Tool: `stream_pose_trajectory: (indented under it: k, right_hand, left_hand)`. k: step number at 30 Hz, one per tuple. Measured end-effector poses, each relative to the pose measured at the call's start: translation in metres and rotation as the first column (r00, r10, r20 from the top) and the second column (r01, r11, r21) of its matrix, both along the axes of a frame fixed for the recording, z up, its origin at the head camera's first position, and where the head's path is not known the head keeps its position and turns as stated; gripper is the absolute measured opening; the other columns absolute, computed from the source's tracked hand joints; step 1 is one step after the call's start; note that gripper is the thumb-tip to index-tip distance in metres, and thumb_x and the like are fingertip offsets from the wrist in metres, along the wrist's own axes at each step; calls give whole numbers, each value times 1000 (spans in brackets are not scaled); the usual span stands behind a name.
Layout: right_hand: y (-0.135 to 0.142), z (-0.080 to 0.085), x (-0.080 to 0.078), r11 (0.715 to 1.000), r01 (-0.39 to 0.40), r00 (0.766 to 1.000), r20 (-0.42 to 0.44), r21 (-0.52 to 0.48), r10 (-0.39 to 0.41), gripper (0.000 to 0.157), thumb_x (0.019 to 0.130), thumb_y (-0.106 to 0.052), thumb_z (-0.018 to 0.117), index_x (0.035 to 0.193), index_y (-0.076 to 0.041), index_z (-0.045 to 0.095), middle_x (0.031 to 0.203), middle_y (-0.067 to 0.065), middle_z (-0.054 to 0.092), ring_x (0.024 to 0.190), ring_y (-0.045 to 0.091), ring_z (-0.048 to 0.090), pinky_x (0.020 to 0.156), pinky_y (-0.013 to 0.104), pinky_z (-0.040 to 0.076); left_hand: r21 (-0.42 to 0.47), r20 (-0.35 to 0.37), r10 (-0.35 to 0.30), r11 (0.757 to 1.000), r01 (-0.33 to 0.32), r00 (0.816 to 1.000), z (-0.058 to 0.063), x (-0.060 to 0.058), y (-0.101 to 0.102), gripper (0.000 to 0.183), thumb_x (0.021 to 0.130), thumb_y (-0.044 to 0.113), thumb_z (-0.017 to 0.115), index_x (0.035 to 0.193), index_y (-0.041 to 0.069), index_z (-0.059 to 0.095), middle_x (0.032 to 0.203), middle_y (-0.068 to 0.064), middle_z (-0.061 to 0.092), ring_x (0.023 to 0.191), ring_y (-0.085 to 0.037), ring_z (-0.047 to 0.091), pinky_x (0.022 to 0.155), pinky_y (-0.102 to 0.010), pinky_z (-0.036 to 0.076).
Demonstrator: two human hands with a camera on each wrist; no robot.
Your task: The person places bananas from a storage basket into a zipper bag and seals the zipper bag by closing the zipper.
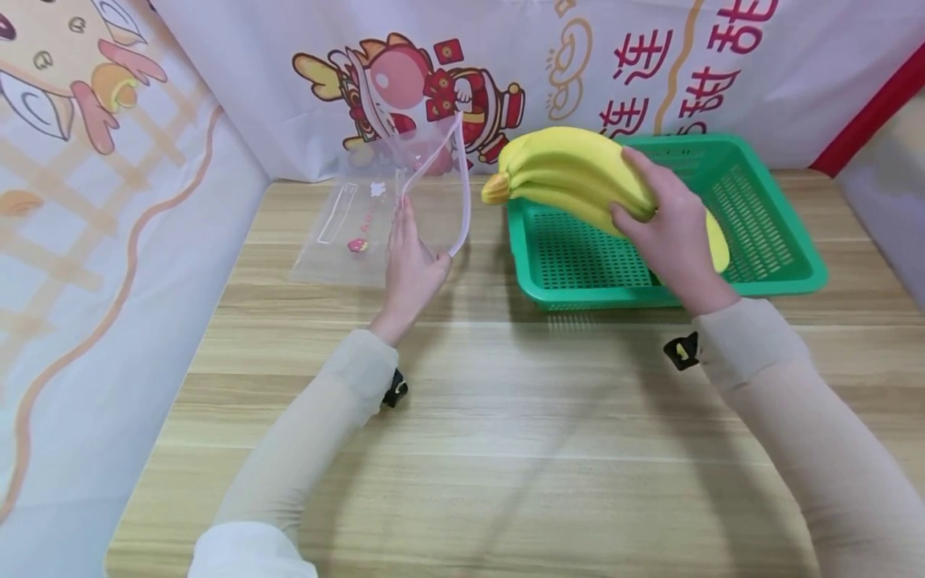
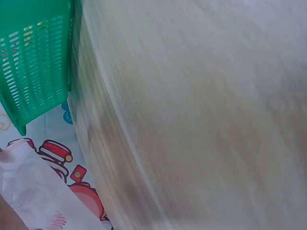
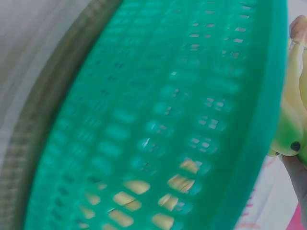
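Had banana bunch (image 1: 571, 172) gripped in right hand (image 1: 668, 229), thumb and curled fingers on opposite sides. Held it over green basket (image 1: 607, 297) at 2 o'clock in head view, stem end toward 9, out past basket rim. Saw more yellow (image 1: 717, 245) just beyond right hand toward 4; couldn't tell bunch from separate piece. Found left hand (image 1: 413, 269) at 8 o'clock from bananas, fingers straight, thumb spread apart, touching clear bag (image 1: 340, 241) near mouth. Had bag at 10 o'clock on wood table (image 1: 506, 441), mouth gaping toward 3. Saw printed cloth (image 1: 238, 104) across 12. In right wrist view, got bananas at 3, dark tip on greenish end. In left wrist view, got basket at 10, bag at 8.
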State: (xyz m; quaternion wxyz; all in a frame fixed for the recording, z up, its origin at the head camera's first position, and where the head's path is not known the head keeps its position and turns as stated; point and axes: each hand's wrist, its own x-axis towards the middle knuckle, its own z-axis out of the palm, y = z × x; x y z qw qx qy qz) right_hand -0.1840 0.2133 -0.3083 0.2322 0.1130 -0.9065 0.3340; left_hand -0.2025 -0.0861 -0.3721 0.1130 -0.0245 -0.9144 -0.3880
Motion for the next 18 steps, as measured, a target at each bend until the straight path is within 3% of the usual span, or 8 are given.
stream_pose_trajectory:
  k: [4,10,13,18]
  right_hand:
    - [-14,12,1,998,-43,999,29,34,42,62,88,-12,65,145,-22,42,137,15,55,105,30,55,89,47,48]
    - [-32,21,-3,984,-115,993,5,134,115,59,89,-10,65,144,-19,44,137,16,55,115,34,58,95,49,50]
    - [-40,21,-5,970,-146,989,-10,193,151,58,89,-11,64,143,-18,45,136,16,55,106,36,63,89,50,53]
    - [-50,19,-8,945,-171,982,-29,280,186,57,89,-13,65,143,-19,44,134,16,56,72,36,62,68,47,54]
  left_hand:
    - [-3,-5,-3,1000,3,1000,3,0,0,95,77,8,65,153,2,7,161,-15,12,149,-32,14,123,-46,11]
    - [5,-3,-16,1000,16,1000,8,0,2,95,77,9,65,153,2,8,161,-15,13,149,-33,14,123,-47,11]
    - [20,-6,-28,999,28,1000,10,2,3,96,77,10,65,153,3,7,161,-14,13,149,-31,13,123,-45,10]
    - [82,-32,-43,996,45,999,13,5,6,95,76,10,63,153,4,8,161,-14,14,149,-28,14,123,-43,11]
